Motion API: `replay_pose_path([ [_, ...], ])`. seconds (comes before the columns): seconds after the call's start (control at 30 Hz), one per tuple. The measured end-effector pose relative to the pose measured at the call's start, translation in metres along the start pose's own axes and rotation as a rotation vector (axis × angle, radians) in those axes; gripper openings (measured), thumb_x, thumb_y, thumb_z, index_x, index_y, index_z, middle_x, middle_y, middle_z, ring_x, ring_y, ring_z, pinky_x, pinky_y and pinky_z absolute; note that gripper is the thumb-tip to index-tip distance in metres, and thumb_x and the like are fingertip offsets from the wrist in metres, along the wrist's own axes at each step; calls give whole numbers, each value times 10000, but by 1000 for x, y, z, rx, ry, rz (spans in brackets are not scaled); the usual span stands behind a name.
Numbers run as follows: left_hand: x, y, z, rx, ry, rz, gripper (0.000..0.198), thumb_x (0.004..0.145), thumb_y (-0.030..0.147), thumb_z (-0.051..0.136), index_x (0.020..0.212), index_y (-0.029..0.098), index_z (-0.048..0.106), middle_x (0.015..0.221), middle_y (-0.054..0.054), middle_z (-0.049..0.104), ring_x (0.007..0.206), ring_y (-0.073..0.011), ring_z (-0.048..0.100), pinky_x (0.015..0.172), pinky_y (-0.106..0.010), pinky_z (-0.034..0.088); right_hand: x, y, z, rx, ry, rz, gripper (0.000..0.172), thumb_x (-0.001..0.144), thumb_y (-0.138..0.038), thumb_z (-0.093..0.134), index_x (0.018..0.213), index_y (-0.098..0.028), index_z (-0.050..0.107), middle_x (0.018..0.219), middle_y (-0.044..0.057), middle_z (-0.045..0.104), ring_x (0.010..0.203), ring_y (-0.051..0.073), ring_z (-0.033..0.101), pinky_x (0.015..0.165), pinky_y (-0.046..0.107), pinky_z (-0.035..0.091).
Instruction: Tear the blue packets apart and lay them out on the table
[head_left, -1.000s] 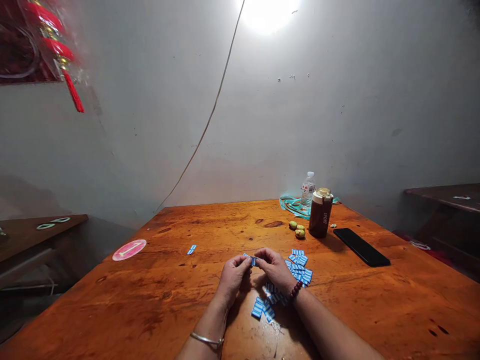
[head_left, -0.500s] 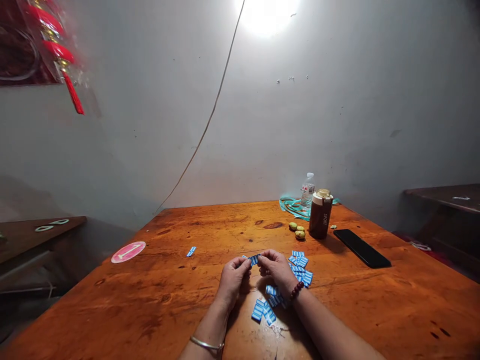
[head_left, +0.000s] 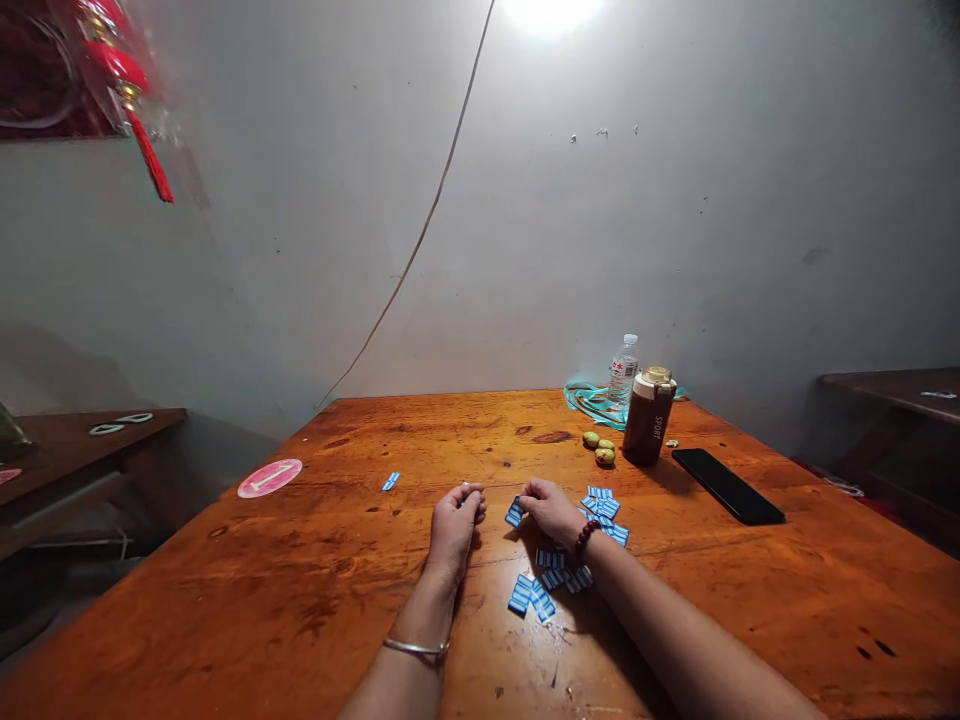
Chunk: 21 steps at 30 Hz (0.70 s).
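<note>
My left hand [head_left: 454,518] rests on the orange wooden table [head_left: 315,590] with its fingers curled closed; a pale speck shows at the fingertips, too small to name. My right hand [head_left: 550,508], with a bead bracelet at the wrist, pinches a small blue-and-white striped label [head_left: 514,512] just to its left. Several more striped labels lie scattered under and beside my right forearm [head_left: 544,592] and to its right [head_left: 604,505]. One single label [head_left: 390,481] lies apart at the left.
A brown flask [head_left: 648,416], a water bottle [head_left: 623,369], a teal cord [head_left: 589,402] and small green fruits [head_left: 602,448] stand at the back right. A black phone [head_left: 727,485] lies right of them. A pink round sticker [head_left: 269,477] sits near the left edge.
My hands, which together held one label, have parted. The left has drawn away closed; the right keeps the label and has lowered it towards the table. The view has tilted slightly.
</note>
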<state>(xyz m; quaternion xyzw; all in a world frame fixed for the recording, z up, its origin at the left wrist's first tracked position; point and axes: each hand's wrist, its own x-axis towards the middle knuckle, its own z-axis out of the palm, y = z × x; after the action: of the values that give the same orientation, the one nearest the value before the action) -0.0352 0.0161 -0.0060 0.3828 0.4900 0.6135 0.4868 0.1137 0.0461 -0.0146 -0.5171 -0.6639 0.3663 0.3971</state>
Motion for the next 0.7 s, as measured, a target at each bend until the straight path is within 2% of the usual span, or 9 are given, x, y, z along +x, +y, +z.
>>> replay_pose_path([
  [0.1,6,2,-5,-31,64,33,264,549,278,621,763,123,603,631,4,583,535,-68,531,546,-196,433,16,0,10,-137,-90,-21,68,614,-132,521,550,-141,542,496,-29,507,484,84,443,464,186,302],
  [0.2,7,3,-5,-55,94,49,278,548,273,622,780,120,612,654,-8,590,546,-76,537,560,-213,449,28,-2,20,-271,-115,-48,80,596,-99,534,550,-150,576,498,-18,536,499,91,455,487,197,289],
  [0.47,5,5,-3,-99,99,58,285,557,263,636,797,110,620,648,-19,595,549,-79,539,558,-215,460,29,1,33,-486,-48,-144,150,690,-130,473,665,-175,614,743,52,615,714,147,527,595,225,311],
  [0.63,4,5,-3,-104,79,63,284,560,276,642,792,114,619,653,-20,597,549,-79,540,556,-215,461,25,1,33,-538,-4,-149,146,703,-166,499,819,-187,585,826,52,583,754,153,512,603,229,312],
  [0.7,3,5,-3,-102,75,58,278,564,274,643,790,114,616,646,-18,594,548,-76,538,554,-212,461,24,1,34,-549,4,-148,125,715,-170,491,795,-187,586,806,49,570,734,147,506,593,229,307],
])
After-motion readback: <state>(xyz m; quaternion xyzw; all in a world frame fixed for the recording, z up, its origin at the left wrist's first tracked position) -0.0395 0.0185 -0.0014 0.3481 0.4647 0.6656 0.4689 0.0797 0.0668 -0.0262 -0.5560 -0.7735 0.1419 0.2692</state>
